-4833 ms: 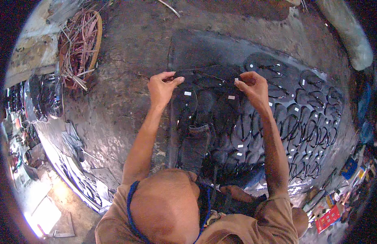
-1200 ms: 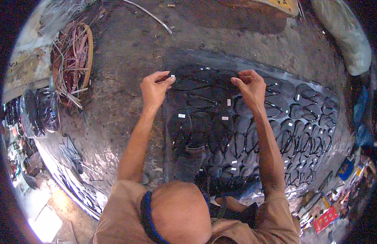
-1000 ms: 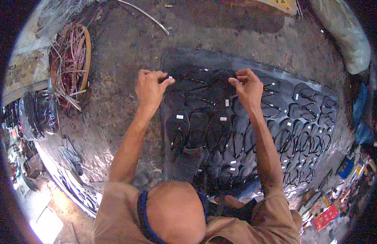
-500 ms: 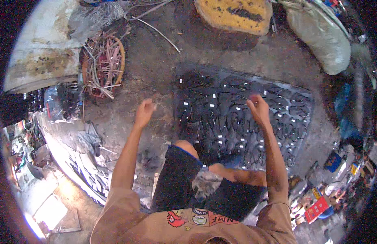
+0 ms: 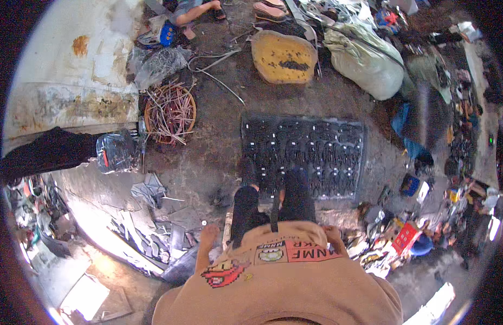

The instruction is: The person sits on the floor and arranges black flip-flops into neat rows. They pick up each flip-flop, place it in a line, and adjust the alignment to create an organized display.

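Observation:
My left hand [image 5: 209, 236] hangs low beside my left hip, away from the work; its fingers are too small and blurred to tell whether it holds anything. On the other side, my right hand [image 5: 333, 234] is at my right hip, partly hidden by the brown shirt [image 5: 300, 281]. Ahead of my knees lies a dark rectangular mat [image 5: 362, 162], covered in rows of black strap-like pieces [image 5: 295, 149] with small white tags. Neither hand touches them. My legs stand at the mat's near edge.
A round basket [image 5: 194, 111] of thin pinkish strips stands left of the mat. Beyond the mat are a worn yellow cushion [image 5: 281, 51] and a stuffed pale sack [image 5: 365, 62]. Clutter with a red box [image 5: 406, 238] lies right. Another person's leg [image 5: 200, 12] shows at the far left.
Both hands have drawn back from in front of me to my hips; the right one was over the mat. My view has shifted, showing more of the far floor and the mat smaller.

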The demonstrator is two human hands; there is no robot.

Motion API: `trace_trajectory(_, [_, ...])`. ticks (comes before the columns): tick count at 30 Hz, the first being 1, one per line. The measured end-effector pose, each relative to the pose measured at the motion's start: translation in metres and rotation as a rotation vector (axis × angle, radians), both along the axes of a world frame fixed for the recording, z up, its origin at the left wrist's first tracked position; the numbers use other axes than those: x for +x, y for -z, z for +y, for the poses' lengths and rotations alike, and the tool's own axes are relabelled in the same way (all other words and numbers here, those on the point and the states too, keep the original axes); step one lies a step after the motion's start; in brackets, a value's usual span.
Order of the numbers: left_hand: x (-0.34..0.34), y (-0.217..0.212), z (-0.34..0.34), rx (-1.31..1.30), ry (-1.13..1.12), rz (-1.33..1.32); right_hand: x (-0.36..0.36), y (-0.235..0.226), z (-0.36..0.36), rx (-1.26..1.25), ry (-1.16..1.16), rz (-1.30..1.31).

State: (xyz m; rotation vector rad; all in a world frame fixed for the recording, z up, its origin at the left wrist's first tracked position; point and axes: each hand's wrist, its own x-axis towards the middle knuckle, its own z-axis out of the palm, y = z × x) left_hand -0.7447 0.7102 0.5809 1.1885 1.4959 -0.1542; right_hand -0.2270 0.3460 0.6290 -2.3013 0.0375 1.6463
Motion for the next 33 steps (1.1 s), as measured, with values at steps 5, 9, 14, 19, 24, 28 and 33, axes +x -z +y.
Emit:
trace_trajectory(5, [0.014, 0.070, 0.102, 0.176, -0.128, -0.052, 0.011, 0.077, -0.024, 0.382, 0.247, -0.168])
trace_trajectory(9, [0.105, 0.003, 0.226, 0.152, -0.274, -0.127, 0.059, 0.048, 0.097, 0.289, 0.447, 0.017])
trace_trajectory(14, [0.214, -0.036, 0.285, 0.182, -0.313, -0.128, 0.124, 0.062, 0.187, 0.261, 0.316, -0.205])
trace_trajectory(19, [0.204, -0.024, 0.248, -0.118, -0.279, -0.049, 0.152, 0.006, 0.232, 0.280, 0.566, -0.180])
trace_trajectory(24, [0.192, 0.003, 0.246, -0.290, -0.164, 0.113, 0.154, 0.049, 0.185, 0.366, 0.575, -0.205])
trace_trajectory(28, [0.216, 0.005, 0.266, -0.058, -0.191, 0.019, 0.159, 0.048, 0.182, 0.214, 0.543, -0.066])
trace_trajectory(33, [0.303, -0.036, 0.257, -0.060, -0.428, 0.034, 0.202, 0.077, 0.119, 0.203, 0.333, -0.198])
